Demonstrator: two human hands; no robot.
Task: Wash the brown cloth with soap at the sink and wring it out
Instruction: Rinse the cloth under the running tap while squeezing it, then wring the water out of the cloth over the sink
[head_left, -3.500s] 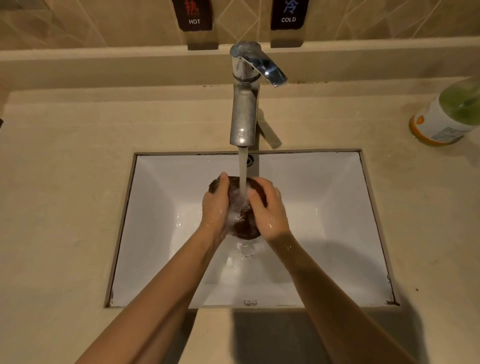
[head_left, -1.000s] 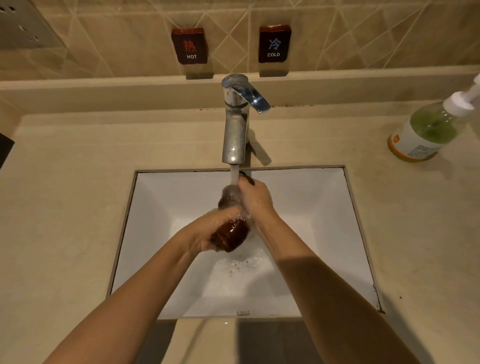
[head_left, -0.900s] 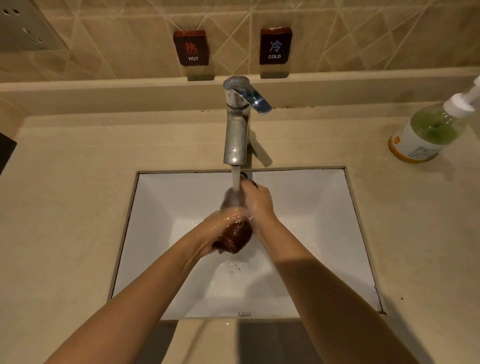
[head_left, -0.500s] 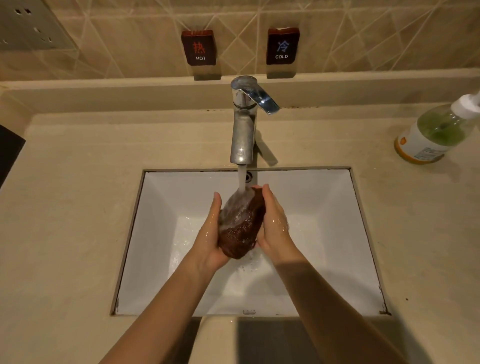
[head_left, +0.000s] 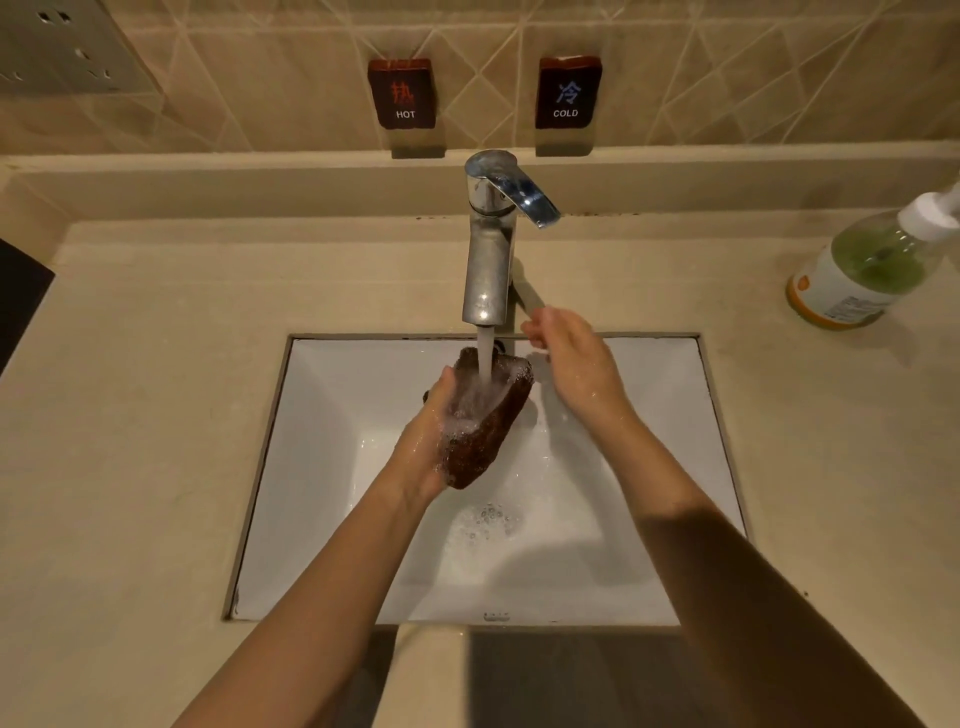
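Note:
The wet brown cloth (head_left: 485, 431), bunched into a lump with foam on top, lies in my left hand (head_left: 431, 447) over the white sink (head_left: 322, 467). My left hand cups and holds it from the left side, directly under the running stream from the chrome tap (head_left: 491, 244). My right hand (head_left: 576, 364) is off the cloth, lifted to its right near the tap's spout, fingers loosely curled and holding nothing. A pump bottle of green soap (head_left: 872, 265) stands on the counter at the far right.
Beige counter (head_left: 130, 415) surrounds the sink. HOT (head_left: 402, 93) and COLD (head_left: 567, 92) signs hang on the tiled wall above a ledge. A wall socket (head_left: 62, 47) is at top left. A dark object (head_left: 21, 296) sits at the left edge. Foamy water pools in the basin.
My right hand has let go of the cloth and risen toward the tap. The cloth now rests in my left hand alone, still under the stream.

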